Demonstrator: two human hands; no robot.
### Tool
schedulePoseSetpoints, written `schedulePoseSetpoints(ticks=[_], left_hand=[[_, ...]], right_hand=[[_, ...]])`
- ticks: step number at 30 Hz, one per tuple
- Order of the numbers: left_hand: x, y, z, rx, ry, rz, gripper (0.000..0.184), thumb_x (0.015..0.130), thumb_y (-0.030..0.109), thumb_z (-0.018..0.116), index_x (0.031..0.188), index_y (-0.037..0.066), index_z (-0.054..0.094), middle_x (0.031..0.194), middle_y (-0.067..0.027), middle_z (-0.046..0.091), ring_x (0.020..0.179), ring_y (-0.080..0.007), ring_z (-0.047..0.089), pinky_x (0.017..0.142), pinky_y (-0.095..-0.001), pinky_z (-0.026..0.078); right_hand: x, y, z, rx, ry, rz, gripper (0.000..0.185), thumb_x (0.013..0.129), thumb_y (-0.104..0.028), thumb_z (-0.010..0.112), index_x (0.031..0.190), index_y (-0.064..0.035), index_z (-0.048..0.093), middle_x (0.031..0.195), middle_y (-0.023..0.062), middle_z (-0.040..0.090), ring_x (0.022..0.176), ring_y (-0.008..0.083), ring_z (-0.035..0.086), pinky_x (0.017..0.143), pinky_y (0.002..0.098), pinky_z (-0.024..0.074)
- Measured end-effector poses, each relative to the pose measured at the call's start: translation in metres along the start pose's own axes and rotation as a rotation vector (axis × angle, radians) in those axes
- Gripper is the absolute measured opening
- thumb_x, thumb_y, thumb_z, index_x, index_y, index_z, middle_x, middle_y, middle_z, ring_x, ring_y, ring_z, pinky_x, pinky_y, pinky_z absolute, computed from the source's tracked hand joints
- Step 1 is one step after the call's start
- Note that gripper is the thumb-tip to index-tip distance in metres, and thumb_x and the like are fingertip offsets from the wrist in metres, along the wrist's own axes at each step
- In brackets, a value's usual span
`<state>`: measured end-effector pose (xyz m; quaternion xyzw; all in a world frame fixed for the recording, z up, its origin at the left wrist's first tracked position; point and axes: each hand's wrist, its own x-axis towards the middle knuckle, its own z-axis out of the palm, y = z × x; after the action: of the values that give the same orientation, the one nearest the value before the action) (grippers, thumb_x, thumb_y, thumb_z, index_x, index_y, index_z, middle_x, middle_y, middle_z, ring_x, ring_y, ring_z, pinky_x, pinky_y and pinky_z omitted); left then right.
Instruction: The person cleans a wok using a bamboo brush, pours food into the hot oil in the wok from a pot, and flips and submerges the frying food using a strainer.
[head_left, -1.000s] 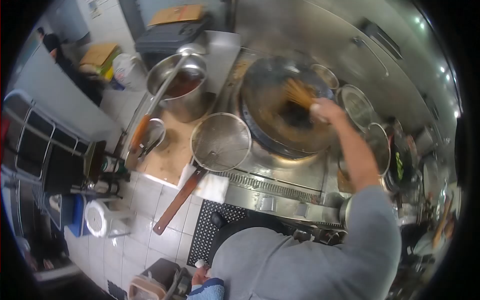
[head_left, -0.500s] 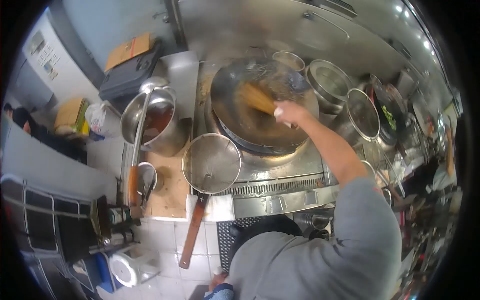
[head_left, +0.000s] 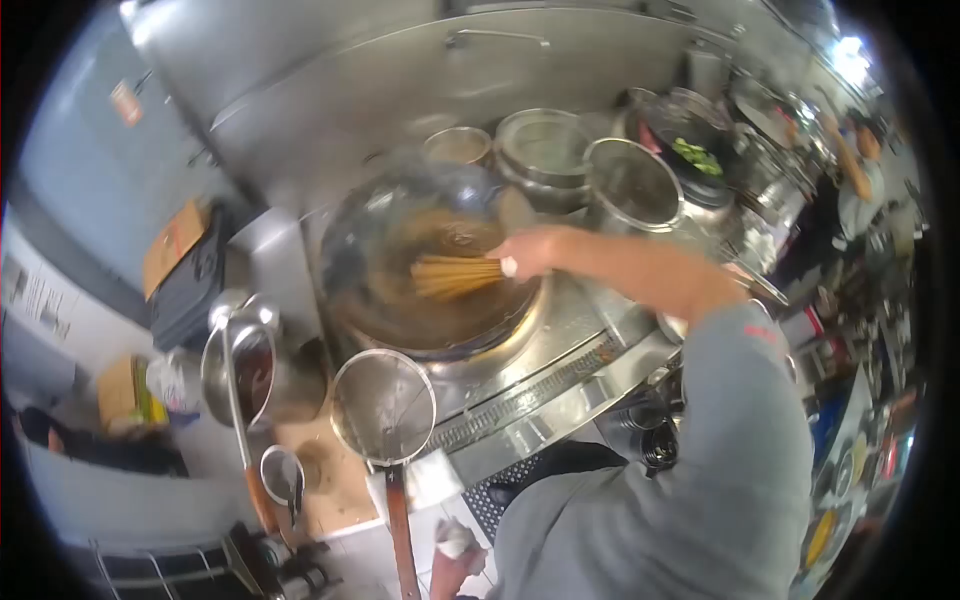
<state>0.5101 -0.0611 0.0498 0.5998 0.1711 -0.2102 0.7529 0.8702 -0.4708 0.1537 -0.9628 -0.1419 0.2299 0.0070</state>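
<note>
Inside a large dark wok on the range, my right hand grips a bamboo wok brush, its bristles against the wok's wet inner surface. Brownish water blurs around it. Low in the view, my left hand is closed around a crumpled whitish cloth. Just left of that hand runs the wooden handle of a round mesh strainer, which rests over the counter edge. A folded white towel lies under the strainer's handle.
At the left stand a steel pot with reddish contents and a long-handled ladle. Behind the wok are a lidded pot and a second strainer. Another wok holds green vegetables. Another person stands at the far right.
The view has turned right, bringing the other person into sight. The brush has swung to point left in the wok. My left hand has come up, and the cloth now shows in it.
</note>
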Motion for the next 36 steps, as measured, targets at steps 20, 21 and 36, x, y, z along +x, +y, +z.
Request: schedulePoseSetpoints(ticks=[20,21,36], left_hand=[[0.221,0.116,0.219,-0.47,-0.031,-0.165,0.028,0.09,0.03,0.057,0.112,0.014,0.052,0.106,-0.003,0.057,0.095,-0.0206,0.056,0.085,-0.0474,0.045],[0.229,0.109,0.219,-0.476,0.02,-0.132,0.023,0.088,0.025,0.057,0.107,0.012,0.054,0.1,-0.0036,0.059,0.089,-0.0201,0.058,0.079,-0.0442,0.048],[0.224,0.135,0.178,-0.428,0.018,-0.129,0.018,0.079,0.008,0.055,0.096,0.006,0.05,0.083,-0.0068,0.057,0.068,-0.0202,0.058,0.057,-0.038,0.049]], right_hand=[[-0.055,0.077,-0.08,-0.14,-0.124,-0.178,0.072,0.064,-0.019,0.072,0.132,-0.0296,0.052,0.104,0.0133,0.067,0.095,0.0298,0.065,0.085,0.0409,0.051],[-0.043,0.085,-0.079,-0.207,-0.075,-0.135,0.07,0.064,-0.02,0.072,0.132,-0.0282,0.053,0.104,0.0134,0.067,0.095,0.0296,0.065,0.085,0.0408,0.0511],[0.018,0.019,-0.04,0.008,0.056,0.002,0.074,0.07,-0.018,0.071,0.139,-0.0214,0.043,0.115,0.0151,0.064,0.104,0.0314,0.062,0.091,0.0388,0.0497]])
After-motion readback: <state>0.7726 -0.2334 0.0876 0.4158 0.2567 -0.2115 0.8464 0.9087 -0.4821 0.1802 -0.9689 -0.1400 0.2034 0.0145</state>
